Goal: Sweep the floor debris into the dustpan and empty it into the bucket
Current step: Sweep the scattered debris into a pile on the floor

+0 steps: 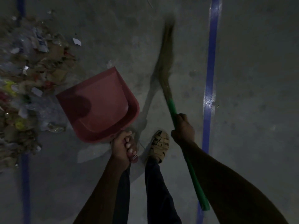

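At nine o'clock lies debris [27, 75]; left hand [123, 145] grips the red dustpan [100, 105], right hand [183, 129] clasps the broom [166, 62] toward one o'clock.

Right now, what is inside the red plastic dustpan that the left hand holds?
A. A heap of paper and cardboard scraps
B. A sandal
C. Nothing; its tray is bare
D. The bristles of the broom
C. The red plastic dustpan, gripped at its handle by the left hand, shows only a smooth bare tray with a shadow on it, while the pile of paper and cardboard debris lies on the floor to its left.
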`<move>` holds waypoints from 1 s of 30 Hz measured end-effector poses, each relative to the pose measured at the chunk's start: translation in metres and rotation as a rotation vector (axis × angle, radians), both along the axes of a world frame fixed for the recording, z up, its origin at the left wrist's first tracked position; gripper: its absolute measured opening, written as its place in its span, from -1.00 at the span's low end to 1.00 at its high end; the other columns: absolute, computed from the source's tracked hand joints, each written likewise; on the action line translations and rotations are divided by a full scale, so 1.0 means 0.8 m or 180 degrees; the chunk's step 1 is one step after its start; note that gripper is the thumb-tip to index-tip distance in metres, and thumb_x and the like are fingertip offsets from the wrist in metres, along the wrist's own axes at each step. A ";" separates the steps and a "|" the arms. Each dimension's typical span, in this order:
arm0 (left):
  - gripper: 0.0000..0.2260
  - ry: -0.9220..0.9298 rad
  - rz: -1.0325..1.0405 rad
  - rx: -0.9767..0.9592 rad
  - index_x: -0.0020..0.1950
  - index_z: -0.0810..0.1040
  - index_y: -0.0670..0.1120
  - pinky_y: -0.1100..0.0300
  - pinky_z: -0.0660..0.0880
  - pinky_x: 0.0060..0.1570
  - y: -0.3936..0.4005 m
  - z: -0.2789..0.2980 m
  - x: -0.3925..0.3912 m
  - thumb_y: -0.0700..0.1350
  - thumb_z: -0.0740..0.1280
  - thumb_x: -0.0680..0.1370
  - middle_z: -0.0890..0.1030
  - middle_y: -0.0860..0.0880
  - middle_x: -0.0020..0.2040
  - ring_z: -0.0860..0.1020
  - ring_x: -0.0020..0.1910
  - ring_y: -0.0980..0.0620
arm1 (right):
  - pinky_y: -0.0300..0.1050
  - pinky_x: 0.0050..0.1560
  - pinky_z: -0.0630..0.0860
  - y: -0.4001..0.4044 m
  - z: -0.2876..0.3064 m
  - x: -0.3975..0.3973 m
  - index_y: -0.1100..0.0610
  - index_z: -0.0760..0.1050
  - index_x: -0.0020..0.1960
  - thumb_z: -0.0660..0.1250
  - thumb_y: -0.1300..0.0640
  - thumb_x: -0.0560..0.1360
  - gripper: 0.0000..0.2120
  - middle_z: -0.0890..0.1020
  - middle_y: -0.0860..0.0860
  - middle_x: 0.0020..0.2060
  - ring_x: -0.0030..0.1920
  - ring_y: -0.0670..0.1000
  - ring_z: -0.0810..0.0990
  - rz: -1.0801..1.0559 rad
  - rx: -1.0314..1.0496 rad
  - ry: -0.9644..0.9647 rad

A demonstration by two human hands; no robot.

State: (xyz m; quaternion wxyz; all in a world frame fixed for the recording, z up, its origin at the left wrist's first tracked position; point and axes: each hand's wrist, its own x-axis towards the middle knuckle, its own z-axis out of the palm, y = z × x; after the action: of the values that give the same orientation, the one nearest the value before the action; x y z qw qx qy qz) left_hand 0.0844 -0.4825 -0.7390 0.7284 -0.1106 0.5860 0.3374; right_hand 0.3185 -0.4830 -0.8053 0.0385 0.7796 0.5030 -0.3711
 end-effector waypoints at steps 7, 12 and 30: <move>-0.63 -0.0170 0.0324 0.0164 -0.45 0.32 -0.02 0.31 0.06 -0.59 0.001 -0.001 -0.035 -0.18 0.14 0.58 0.26 0.05 -0.58 0.20 -0.68 0.10 | 0.06 -0.07 0.61 0.092 0.001 -0.095 0.03 0.37 0.46 0.43 0.21 0.33 -0.29 0.39 -0.04 0.33 0.08 0.14 0.57 0.0731 -0.0037 0.0505; -0.62 -0.0095 0.0426 -0.0052 -0.45 0.30 0.00 0.38 0.05 -0.54 -0.002 0.008 -0.061 -0.14 0.14 0.59 0.23 0.07 -0.57 0.18 -0.68 0.11 | 0.02 -0.12 0.62 0.113 0.006 -0.105 -0.02 0.38 0.46 0.39 0.25 0.33 -0.29 0.43 -0.07 0.33 0.07 0.08 0.58 0.0848 0.0492 0.0462; -0.60 0.0289 0.1147 -0.0447 -0.47 0.24 -0.03 0.41 0.18 -0.63 0.014 0.004 -0.184 -0.19 0.21 0.57 0.21 0.02 -0.61 0.18 -0.72 0.08 | -0.01 -0.17 0.61 0.092 -0.002 -0.248 0.03 0.39 0.42 0.43 0.24 0.34 -0.34 0.42 -0.07 0.25 -0.08 0.11 0.62 0.1519 -0.0088 0.0278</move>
State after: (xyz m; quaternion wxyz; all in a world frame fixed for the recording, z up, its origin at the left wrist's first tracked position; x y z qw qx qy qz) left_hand -0.0631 -0.4709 -0.7359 0.6194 -0.2490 0.6111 0.4253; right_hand 0.1199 -0.4097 -0.8071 0.1139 0.6213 0.6690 -0.3917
